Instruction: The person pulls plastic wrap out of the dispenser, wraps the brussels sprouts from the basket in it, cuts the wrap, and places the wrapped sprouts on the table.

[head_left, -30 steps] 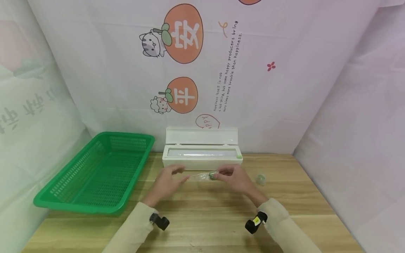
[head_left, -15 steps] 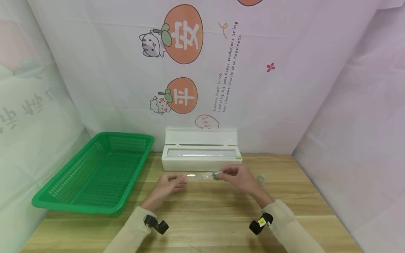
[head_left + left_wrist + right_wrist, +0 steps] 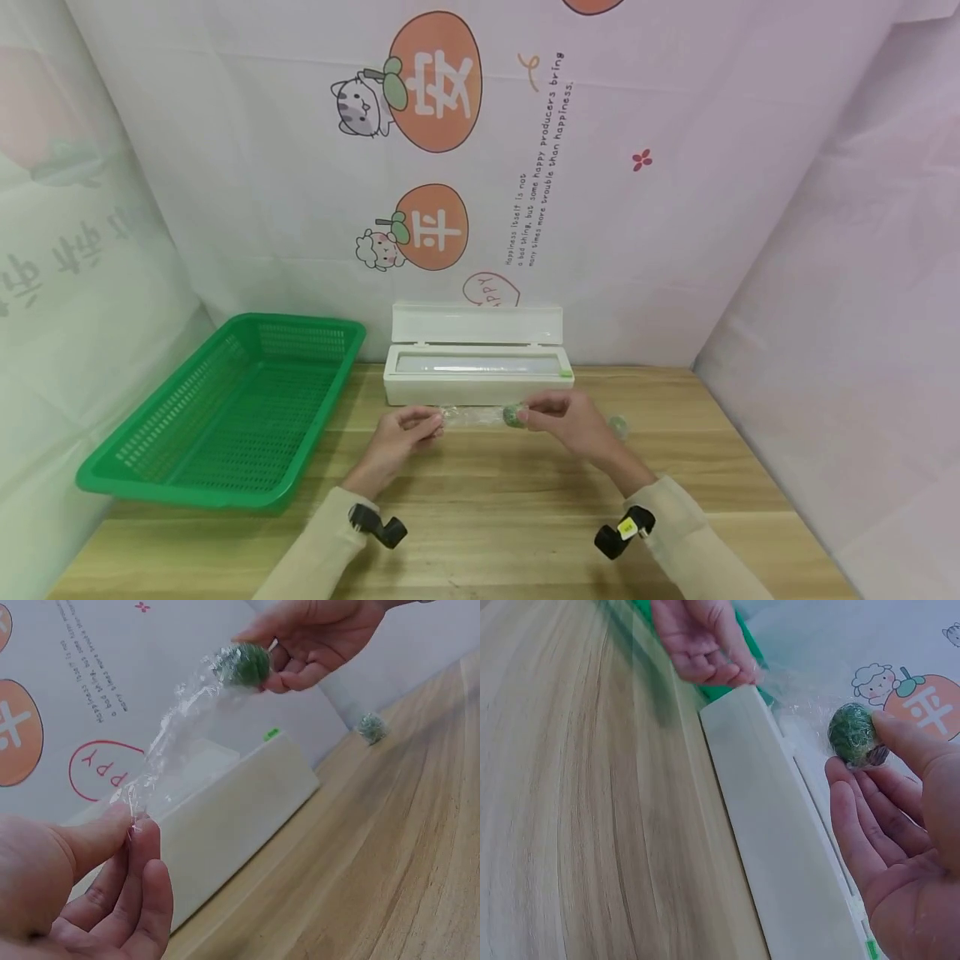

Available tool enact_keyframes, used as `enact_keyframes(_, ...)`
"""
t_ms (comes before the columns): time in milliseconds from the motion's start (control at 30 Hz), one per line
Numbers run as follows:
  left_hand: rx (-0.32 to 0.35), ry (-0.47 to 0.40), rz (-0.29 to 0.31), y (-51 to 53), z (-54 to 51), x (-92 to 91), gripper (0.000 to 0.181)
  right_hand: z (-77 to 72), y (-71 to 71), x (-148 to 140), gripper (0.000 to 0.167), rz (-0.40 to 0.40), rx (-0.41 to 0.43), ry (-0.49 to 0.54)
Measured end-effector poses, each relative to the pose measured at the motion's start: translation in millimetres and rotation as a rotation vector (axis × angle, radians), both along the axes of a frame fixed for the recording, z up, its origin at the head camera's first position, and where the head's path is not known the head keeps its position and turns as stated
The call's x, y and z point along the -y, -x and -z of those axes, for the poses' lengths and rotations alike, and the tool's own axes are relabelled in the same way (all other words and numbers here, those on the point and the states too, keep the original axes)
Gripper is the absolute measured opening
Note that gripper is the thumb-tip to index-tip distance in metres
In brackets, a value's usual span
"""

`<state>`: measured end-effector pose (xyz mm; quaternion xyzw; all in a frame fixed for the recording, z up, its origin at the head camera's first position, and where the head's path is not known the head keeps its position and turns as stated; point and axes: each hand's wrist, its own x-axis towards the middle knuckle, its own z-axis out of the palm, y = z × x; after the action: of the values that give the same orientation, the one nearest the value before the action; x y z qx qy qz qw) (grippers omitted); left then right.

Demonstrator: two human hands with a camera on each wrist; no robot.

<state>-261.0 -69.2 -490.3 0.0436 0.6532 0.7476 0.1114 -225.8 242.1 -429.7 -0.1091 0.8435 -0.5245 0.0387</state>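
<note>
A small round green thing (image 3: 850,733), wrapped in clear film, is pinched between the thumb and fingers of my right hand (image 3: 573,423). From it a twisted strip of clear cling film (image 3: 171,735) stretches across to my left hand (image 3: 399,437), whose thumb and fingertips pinch its free end. Both hands are raised in front of the white cling film dispenser (image 3: 480,390), with the strip held between them. Its lid (image 3: 477,325) stands up, and a roll shows inside. What the green thing is under the film I cannot tell.
Another small green ball wrapped in film (image 3: 618,427) lies on the wooden table (image 3: 495,517), beyond my right hand. A green plastic basket (image 3: 180,496) stands at the left. White printed cloth (image 3: 600,250) hangs behind and at both sides.
My left hand has come to the strip's free end and now pinches it. The right hand has shifted slightly right with the green thing, and the film is drawn out between them.
</note>
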Motion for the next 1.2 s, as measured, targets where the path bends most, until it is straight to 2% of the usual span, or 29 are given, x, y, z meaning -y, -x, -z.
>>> enact_keyframes(200,0.036,-0.106,0.033,7.3,12.4,-11.5,0.019,-4.7,-1.9,5.4,0.035,-0.041,0.031,0.045)
enact_keyframes(433,0.071,-0.126,0.103,13.9,20.4,-34.9,0.028,-11.4,-3.5,15.6,0.034,-0.086,0.02,0.127)
enact_keyframes(667,0.089,-0.159,0.208,16.5,22.4,-60.2,0.036,-15.2,-2.7,28.3,0.03,-0.15,-0.002,0.172)
enact_keyframes(767,0.102,-0.183,0.206,14.7,21.0,-72.0,0.036,-15.0,-2.4,33.6,0.029,-0.173,-0.008,0.194)
enact_keyframes(867,0.108,-0.211,0.207,12.5,19.3,-85.7,0.021,-13.3,-2.0,38.2,0.028,-0.182,-0.011,0.204)
enact_keyframes(1067,0.07,-0.249,0.243,6.3,12.1,-105.7,0.021,-9.1,-0.1,43.0,0.026,-0.174,-0.022,0.158)
enact_keyframes(1133,0.022,-0.195,0.242,6.0,12.5,-103.9,0.014,-8.1,0.5,40.8,0.027,-0.156,-0.021,0.148)
enact_keyframes(1200,-0.062,-0.097,0.243,7.3,14.2,-95.7,0.018,-7.1,1.7,36.5,0.029,-0.134,-0.018,0.144)
